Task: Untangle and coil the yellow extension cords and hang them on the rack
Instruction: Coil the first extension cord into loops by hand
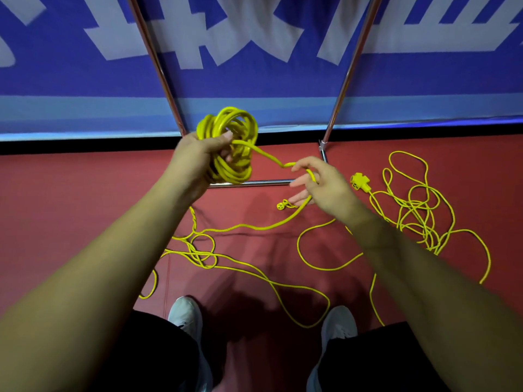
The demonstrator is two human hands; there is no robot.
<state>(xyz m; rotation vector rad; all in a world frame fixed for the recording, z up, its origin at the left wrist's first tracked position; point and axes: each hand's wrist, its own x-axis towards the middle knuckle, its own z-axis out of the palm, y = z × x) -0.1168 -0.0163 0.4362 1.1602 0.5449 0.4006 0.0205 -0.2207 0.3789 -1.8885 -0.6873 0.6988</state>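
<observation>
The coil sits in the left hand, its strand crosses into the right hand, and tangled cord lies right of both.

Half-coiled yellow cord, rest tangled.

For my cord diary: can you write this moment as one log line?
left hand: grips yellow coil | right hand: holds loose strand from coil | tangled cord: on red floor | step: coiling

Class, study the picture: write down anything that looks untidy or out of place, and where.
Yes. Cord sprawls in crossed loops over the floor, and a knotted tangle lies beside the socket block on the right. Only the coil in the left hand is tidy.
</observation>
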